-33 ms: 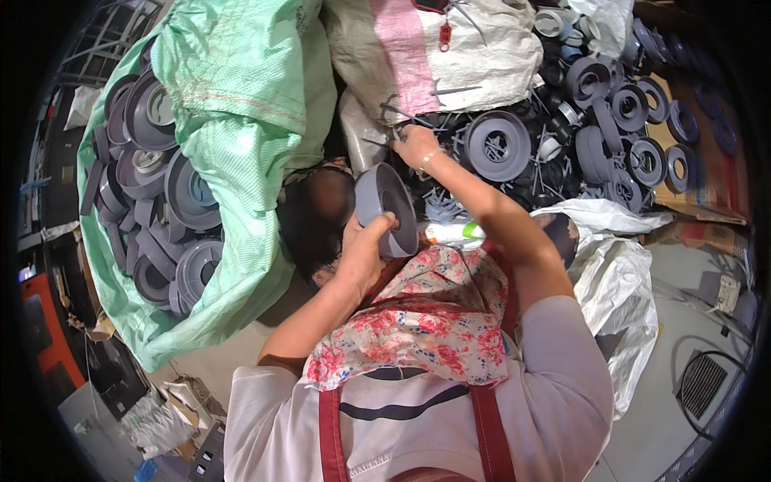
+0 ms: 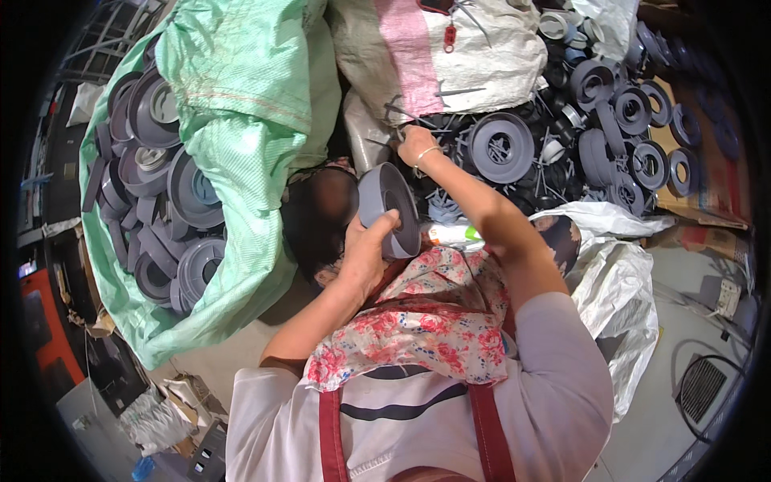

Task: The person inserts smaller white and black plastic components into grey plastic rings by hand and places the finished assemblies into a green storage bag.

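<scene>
My left hand (image 2: 365, 251) is closed on a deep grey plastic ring (image 2: 377, 193), tilted on its side above my lap, with the thumb hooked into its opening. Further off, my right hand (image 2: 417, 145) reaches to the lower edge of a white woven sack (image 2: 490, 64). Its fingers are bent together beside thin grey plastic sticks (image 2: 426, 120); what they pinch is too small to make out. Just right of that hand, a wide grey ring (image 2: 499, 148) lies on a heap of black parts, with more sticks inside it.
On the left stands a green woven sack (image 2: 241, 104) full of grey rings and discs. More grey rings (image 2: 630, 110) lie at the right, by a cardboard box (image 2: 707, 197). A floral apron (image 2: 418, 313) covers my lap. White plastic sheeting (image 2: 614, 297) hangs beside my right arm.
</scene>
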The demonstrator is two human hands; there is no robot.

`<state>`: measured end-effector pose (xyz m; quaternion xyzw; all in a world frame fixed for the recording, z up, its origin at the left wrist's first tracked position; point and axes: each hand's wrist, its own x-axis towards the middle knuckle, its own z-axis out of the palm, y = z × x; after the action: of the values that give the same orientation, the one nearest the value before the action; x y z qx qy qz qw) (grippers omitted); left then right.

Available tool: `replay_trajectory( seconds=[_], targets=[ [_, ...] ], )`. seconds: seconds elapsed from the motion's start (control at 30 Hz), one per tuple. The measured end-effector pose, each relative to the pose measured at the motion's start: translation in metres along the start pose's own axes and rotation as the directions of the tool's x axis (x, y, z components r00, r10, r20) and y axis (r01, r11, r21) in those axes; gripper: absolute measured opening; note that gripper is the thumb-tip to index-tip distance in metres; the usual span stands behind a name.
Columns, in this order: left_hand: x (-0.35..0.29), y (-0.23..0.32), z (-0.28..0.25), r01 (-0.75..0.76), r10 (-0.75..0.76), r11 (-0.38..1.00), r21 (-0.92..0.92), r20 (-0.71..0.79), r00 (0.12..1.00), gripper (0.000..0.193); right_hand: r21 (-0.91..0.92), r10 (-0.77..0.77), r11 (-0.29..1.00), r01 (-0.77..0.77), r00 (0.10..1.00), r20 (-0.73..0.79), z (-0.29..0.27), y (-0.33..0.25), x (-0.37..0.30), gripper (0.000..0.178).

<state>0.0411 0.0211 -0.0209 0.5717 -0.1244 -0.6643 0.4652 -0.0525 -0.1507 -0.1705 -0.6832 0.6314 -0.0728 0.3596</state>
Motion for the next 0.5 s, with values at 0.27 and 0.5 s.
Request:
replay_trajectory(
  seconds=[0.27,0.5],
  targets=[
    [0.023,-0.007,-0.020,-0.209,0.215,0.976,0.061,-0.130,0.968,0.034,0.119,-0.239,0.964,0.237,0.971,-0.002,-0.051,-0.011,-0.071,0.020],
    [0.012,-0.009,0.004,-0.071,0.124,0.978,-0.196,0.274,0.954,0.036,0.316,-0.484,0.833,0.453,0.875,0.022,-0.105,0.000,-0.159,0.038]
  ],
)
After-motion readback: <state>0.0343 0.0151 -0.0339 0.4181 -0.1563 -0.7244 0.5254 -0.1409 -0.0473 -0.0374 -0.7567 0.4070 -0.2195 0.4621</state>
